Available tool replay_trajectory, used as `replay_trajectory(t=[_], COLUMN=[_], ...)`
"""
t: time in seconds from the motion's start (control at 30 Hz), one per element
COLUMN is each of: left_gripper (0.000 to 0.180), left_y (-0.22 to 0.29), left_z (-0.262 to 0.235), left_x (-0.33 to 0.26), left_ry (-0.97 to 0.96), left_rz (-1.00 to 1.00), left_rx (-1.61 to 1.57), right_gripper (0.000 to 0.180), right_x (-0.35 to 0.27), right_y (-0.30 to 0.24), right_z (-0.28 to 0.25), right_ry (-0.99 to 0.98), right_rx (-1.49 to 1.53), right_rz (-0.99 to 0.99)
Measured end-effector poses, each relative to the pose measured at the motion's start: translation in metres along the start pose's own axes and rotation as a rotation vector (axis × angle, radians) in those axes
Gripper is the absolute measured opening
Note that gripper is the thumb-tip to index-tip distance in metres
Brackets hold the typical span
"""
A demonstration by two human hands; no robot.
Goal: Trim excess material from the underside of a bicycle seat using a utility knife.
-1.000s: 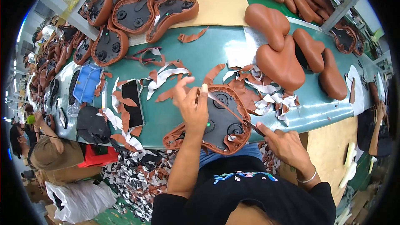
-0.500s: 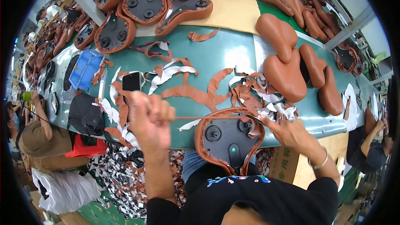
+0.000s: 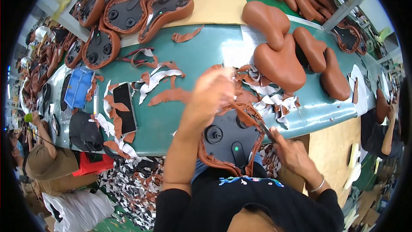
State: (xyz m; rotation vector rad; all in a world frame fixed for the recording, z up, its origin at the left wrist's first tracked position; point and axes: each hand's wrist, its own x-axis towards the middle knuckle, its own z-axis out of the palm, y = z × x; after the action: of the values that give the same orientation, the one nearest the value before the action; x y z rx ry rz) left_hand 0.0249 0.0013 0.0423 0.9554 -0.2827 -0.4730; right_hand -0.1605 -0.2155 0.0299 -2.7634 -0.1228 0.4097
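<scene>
A brown bicycle saddle (image 3: 229,139) lies underside up across my lap, its front against the table edge. Its black base plate has round dark mounts, and the brown cover is folded in around the rim. My left hand (image 3: 210,92), smeared by motion, is closed on a strip of brown leather (image 3: 243,114) above the saddle's far rim. That strip slants down to the right side of the rim. My right hand (image 3: 294,154) grips a knife (image 3: 267,131), its blade at the right rim beside the strip.
Leather and white offcuts (image 3: 274,103) litter the green table (image 3: 206,45). Brown saddles (image 3: 281,66) are piled at right and far left (image 3: 126,15). A phone (image 3: 124,107), blue tray (image 3: 79,87) and black cap (image 3: 86,129) lie left. Scraps (image 3: 128,189) cover the floor; co-workers (image 3: 45,159) sit at both sides.
My left hand has swung right and away from me, from left of the saddle to above its far rim. The strip, stretched sideways before, now slants. My right hand and knife have come slightly nearer me.
</scene>
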Motion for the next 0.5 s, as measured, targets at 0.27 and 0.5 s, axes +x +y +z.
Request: replay_trajectory(t=[0.27, 0.5], left_gripper=[0.029, 0.025], left_y=[-0.015, 0.028], left_z=[-0.048, -0.118], left_x=[-0.032, -0.018], left_ry=[0.223, 0.183], left_rz=[0.622, 0.099], left_rx=[1.401, 0.937], right_gripper=[0.048, 0.037], right_x=[-0.001, 0.1], right_y=[-0.013, 0.015], right_z=[0.035, -0.042], right_ry=[0.377, 0.749], right_rx=[0.695, 0.485], right_rz=[0.151, -0.068])
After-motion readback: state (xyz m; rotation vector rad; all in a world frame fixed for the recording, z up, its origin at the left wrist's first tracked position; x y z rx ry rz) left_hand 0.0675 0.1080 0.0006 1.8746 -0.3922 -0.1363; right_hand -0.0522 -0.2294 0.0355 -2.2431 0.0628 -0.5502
